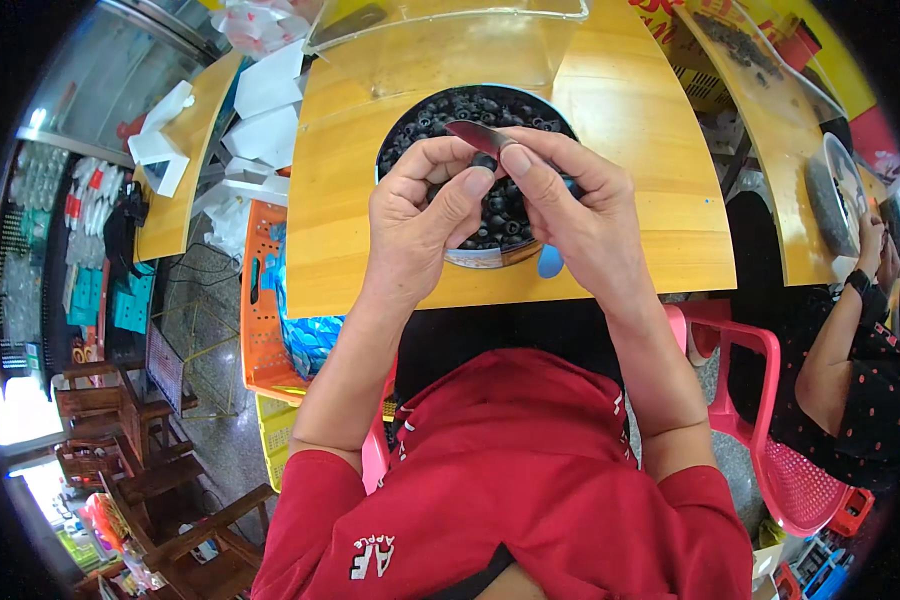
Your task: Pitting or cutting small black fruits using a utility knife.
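Observation:
My left hand (425, 205) is closed in a pinch on a small dark round piece (484, 161), partly hidden by the fingertips. In my right hand (576, 200) a small knife (475, 135) is gripped, its blade pointing left across the left fingertips. A blue rounded end (550, 262) shows below the right palm; I cannot tell whether it belongs to the knife. Both hands meet over a round bowl (382, 150) on the wooden table. Many small black round pieces (505, 222) fill it, some with ring-shaped ends; their kind is unclear.
Beyond the bowl stands a clear plastic bin (450, 50) on the table (660, 200). An orange crate (260, 340) with blue packets is at the left. To the right are a pink chair (760, 400) and another person's arm (835, 360) beside a second bowl (835, 200).

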The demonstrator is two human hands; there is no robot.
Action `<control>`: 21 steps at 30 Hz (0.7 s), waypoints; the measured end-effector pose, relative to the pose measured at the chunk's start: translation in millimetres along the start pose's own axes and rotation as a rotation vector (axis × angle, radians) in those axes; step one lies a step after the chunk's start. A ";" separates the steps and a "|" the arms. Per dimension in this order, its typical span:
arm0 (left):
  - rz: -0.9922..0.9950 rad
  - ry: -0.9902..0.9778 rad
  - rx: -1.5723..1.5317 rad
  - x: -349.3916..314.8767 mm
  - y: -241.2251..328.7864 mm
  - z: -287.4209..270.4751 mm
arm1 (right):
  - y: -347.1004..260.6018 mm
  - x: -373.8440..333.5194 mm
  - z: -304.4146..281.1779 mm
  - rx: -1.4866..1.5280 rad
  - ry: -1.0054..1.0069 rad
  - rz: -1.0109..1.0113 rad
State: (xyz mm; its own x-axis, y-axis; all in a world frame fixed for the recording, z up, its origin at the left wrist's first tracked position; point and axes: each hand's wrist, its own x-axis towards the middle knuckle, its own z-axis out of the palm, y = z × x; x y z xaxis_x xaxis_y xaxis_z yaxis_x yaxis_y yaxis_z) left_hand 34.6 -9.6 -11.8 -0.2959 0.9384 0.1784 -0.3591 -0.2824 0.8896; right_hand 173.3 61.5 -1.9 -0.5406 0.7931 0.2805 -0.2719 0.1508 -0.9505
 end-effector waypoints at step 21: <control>0.041 -0.024 0.082 -1.5 0.1 -1.8 | -7.4 7.9 -3.8 -0.078 -0.071 -0.038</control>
State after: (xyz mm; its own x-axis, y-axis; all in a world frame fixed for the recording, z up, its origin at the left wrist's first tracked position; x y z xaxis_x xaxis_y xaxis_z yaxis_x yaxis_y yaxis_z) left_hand 33.5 -11.4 -12.8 -0.2873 0.9311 0.2248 -0.2728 -0.3045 0.9126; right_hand 174.0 68.9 6.9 -0.5871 0.7425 0.3225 -0.2320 0.2274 -0.9458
